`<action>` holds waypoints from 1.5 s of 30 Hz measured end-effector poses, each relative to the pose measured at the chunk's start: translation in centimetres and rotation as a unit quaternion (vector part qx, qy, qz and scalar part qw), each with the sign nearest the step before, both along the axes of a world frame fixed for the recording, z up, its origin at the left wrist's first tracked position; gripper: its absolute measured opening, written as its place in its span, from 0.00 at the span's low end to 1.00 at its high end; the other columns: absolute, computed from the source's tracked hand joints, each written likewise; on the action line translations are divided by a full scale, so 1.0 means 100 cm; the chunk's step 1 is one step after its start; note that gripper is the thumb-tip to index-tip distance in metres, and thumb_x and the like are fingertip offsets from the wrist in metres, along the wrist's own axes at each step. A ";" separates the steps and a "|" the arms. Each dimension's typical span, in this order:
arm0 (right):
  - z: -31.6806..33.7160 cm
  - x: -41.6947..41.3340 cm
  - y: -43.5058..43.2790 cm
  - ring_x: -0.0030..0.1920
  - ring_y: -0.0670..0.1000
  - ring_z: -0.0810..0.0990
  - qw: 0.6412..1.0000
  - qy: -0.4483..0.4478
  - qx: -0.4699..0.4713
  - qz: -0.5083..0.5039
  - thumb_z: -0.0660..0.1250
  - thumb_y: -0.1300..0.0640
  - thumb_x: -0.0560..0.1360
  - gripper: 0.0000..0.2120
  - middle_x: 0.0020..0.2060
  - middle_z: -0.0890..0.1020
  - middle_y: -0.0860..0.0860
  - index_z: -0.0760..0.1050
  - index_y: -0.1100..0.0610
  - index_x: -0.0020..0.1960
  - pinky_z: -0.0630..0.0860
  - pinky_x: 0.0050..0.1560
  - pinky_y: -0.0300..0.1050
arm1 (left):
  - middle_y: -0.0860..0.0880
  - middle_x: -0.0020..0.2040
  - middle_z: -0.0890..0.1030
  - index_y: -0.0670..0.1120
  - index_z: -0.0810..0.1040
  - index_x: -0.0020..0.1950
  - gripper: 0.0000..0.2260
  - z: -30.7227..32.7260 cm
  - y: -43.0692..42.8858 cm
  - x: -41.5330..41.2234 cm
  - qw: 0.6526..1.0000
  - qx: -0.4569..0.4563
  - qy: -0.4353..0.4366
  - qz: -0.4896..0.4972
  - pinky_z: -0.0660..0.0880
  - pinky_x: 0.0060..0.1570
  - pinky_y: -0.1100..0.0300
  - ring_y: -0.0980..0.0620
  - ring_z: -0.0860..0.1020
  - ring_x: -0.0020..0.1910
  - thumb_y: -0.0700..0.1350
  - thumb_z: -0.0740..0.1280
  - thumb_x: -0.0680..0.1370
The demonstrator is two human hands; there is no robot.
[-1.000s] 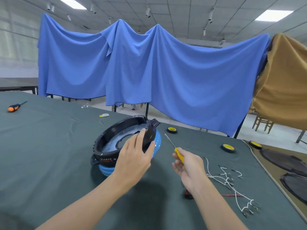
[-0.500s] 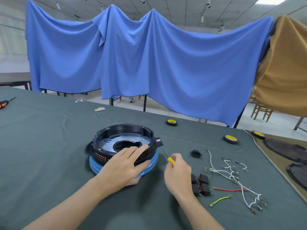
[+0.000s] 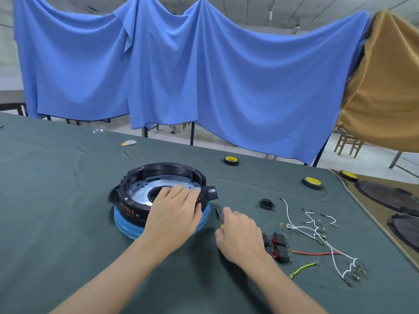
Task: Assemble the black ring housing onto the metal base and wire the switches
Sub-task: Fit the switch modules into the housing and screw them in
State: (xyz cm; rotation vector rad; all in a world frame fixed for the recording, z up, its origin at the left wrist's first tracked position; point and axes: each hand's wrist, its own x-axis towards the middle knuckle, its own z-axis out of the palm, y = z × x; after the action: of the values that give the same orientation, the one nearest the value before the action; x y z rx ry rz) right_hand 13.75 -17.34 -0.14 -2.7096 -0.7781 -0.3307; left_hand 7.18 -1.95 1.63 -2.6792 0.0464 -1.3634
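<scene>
The black ring housing [image 3: 158, 172] sits flat on the metal base [image 3: 141, 191], which has a blue lower rim [image 3: 123, 223]. My left hand [image 3: 174, 211] rests over the ring's near right edge, fingers reaching inside. My right hand [image 3: 240, 236] grips a yellow-handled screwdriver [image 3: 219, 217] just right of the base, its tip near the table. Black and red switches [image 3: 280, 245] lie partly hidden behind my right wrist. White wires [image 3: 317, 232], a red wire [image 3: 315, 253] and a yellow-green wire [image 3: 302, 269] lie to the right.
A black power socket [image 3: 266, 203] lies past my right hand. Three yellow-cored tape rolls [image 3: 230, 160], [image 3: 312, 182], [image 3: 348, 175] sit near the table's far edge. Dark round plates [image 3: 385, 196] lie on a brown mat at right. Blue cloth [image 3: 204, 75] hangs behind.
The housing and base went from tilted up in my left hand to flat on the table. My right hand lowered the screwdriver beside the base. The view tipped downward.
</scene>
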 end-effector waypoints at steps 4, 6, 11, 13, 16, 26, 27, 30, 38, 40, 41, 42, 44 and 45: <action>0.010 0.023 -0.013 0.49 0.58 0.77 1.000 -0.020 0.014 -0.019 0.60 0.53 0.74 0.05 0.47 0.79 0.50 0.65 0.53 0.47 0.67 0.39 0.47 | 0.48 0.32 0.79 0.42 0.81 0.42 0.08 0.005 -0.018 0.018 0.997 -0.034 0.017 0.074 0.75 0.34 0.52 0.45 0.77 0.35 0.47 0.71 0.73; 0.017 0.040 -0.021 0.49 0.58 0.77 0.999 -0.017 0.025 -0.013 0.60 0.52 0.76 0.05 0.46 0.80 0.50 0.69 0.53 0.49 0.72 0.42 0.48 | 0.48 0.30 0.77 0.42 0.80 0.38 0.09 0.003 -0.022 0.026 0.995 -0.019 0.023 0.099 0.73 0.32 0.54 0.45 0.77 0.32 0.47 0.73 0.71; 0.026 0.084 -0.030 0.52 0.58 0.77 0.998 0.040 0.056 0.006 0.63 0.52 0.77 0.04 0.48 0.81 0.50 0.72 0.50 0.51 0.76 0.52 0.52 | 0.48 0.27 0.74 0.42 0.82 0.39 0.09 -0.010 -0.024 0.039 0.988 0.040 0.036 0.145 0.68 0.28 0.57 0.46 0.75 0.29 0.47 0.76 0.69; 0.024 0.097 -0.028 0.53 0.58 0.77 0.998 0.036 0.046 0.012 0.63 0.52 0.78 0.05 0.49 0.81 0.51 0.72 0.51 0.52 0.76 0.52 0.52 | 0.48 0.28 0.75 0.40 0.85 0.47 0.14 -0.017 -0.021 0.039 0.985 0.066 0.041 0.157 0.69 0.29 0.58 0.46 0.75 0.29 0.44 0.79 0.64; 0.019 0.109 -0.017 0.52 0.59 0.76 0.999 0.010 0.033 0.021 0.62 0.53 0.78 0.06 0.50 0.81 0.52 0.72 0.53 0.53 0.75 0.50 0.52 | 0.49 0.29 0.75 0.40 0.85 0.50 0.17 -0.021 -0.015 0.039 0.981 0.097 0.025 0.163 0.68 0.31 0.58 0.47 0.74 0.29 0.42 0.79 0.63; 0.003 0.124 0.003 0.53 0.59 0.75 0.995 -0.034 -0.081 0.052 0.59 0.55 0.79 0.06 0.52 0.78 0.54 0.68 0.56 0.54 0.68 0.42 0.49 | 0.49 0.31 0.76 0.42 0.85 0.49 0.12 -0.023 -0.015 0.041 0.981 0.099 -0.020 0.163 0.67 0.31 0.56 0.47 0.74 0.30 0.42 0.76 0.68; 0.004 0.124 0.002 0.53 0.59 0.75 0.995 -0.032 -0.078 0.054 0.59 0.55 0.79 0.07 0.53 0.77 0.54 0.68 0.56 0.55 0.68 0.43 0.49 | 0.49 0.31 0.75 0.42 0.84 0.49 0.11 -0.023 -0.015 0.041 0.981 0.098 -0.022 0.163 0.67 0.31 0.56 0.47 0.73 0.30 0.42 0.76 0.68; 0.008 0.123 -0.001 0.55 0.58 0.75 0.996 -0.014 -0.073 0.055 0.59 0.51 0.79 0.10 0.54 0.78 0.53 0.70 0.55 0.56 0.70 0.47 0.49 | 0.49 0.30 0.74 0.42 0.84 0.48 0.10 -0.023 -0.015 0.041 0.982 0.097 -0.025 0.163 0.66 0.31 0.56 0.47 0.73 0.29 0.42 0.76 0.69; 0.021 0.137 -0.040 0.59 0.58 0.70 0.994 -0.008 -0.083 -0.075 0.56 0.61 0.77 0.14 0.57 0.77 0.55 0.73 0.58 0.60 0.71 0.51 0.52 | 0.49 0.30 0.73 0.42 0.84 0.48 0.10 -0.023 -0.016 0.039 0.982 0.098 -0.024 0.160 0.65 0.31 0.56 0.47 0.71 0.29 0.41 0.75 0.69; 0.021 0.139 -0.049 0.61 0.60 0.70 0.984 0.027 -0.145 -0.098 0.56 0.61 0.77 0.16 0.59 0.76 0.56 0.72 0.58 0.62 0.71 0.54 0.53 | 0.49 0.30 0.72 0.42 0.83 0.48 0.09 -0.023 -0.016 0.039 0.982 0.095 -0.026 0.160 0.65 0.31 0.56 0.47 0.71 0.29 0.41 0.75 0.69; 0.021 0.139 -0.052 0.60 0.61 0.72 0.981 0.044 -0.156 -0.102 0.56 0.60 0.77 0.15 0.59 0.77 0.57 0.73 0.57 0.62 0.71 0.54 0.53 | 0.49 0.30 0.72 0.42 0.83 0.48 0.09 -0.023 -0.016 0.039 0.982 0.094 -0.027 0.159 0.65 0.31 0.56 0.47 0.71 0.29 0.41 0.75 0.69; 0.021 0.140 -0.053 0.59 0.61 0.73 0.981 0.059 -0.154 -0.103 0.55 0.61 0.77 0.15 0.58 0.78 0.58 0.73 0.57 0.61 0.72 0.54 0.53 | 0.49 0.30 0.73 0.42 0.83 0.49 0.09 -0.024 -0.016 0.039 0.983 0.094 -0.027 0.159 0.65 0.31 0.56 0.47 0.71 0.29 0.41 0.75 0.69; 0.022 0.139 -0.054 0.56 0.62 0.76 0.983 0.081 -0.129 -0.102 0.56 0.60 0.77 0.14 0.57 0.79 0.58 0.74 0.56 0.59 0.73 0.53 0.52 | 0.49 0.30 0.73 0.41 0.84 0.50 0.10 -0.024 -0.016 0.039 0.983 0.093 -0.025 0.156 0.65 0.31 0.56 0.47 0.71 0.29 0.41 0.74 0.69; 0.023 0.138 -0.054 0.57 0.62 0.76 0.984 0.086 -0.118 -0.101 0.56 0.60 0.78 0.13 0.57 0.78 0.58 0.75 0.55 0.60 0.73 0.54 0.52 | 0.49 0.31 0.73 0.41 0.84 0.50 0.11 -0.025 -0.016 0.039 0.983 0.093 -0.024 0.154 0.65 0.31 0.56 0.47 0.71 0.29 0.41 0.74 0.69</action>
State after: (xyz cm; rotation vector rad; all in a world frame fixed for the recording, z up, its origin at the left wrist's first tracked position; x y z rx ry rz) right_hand 27.55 -22.75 2.14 -2.9972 -0.5225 -0.0465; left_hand 11.07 -3.52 -0.83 -2.3784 -0.2252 -1.2563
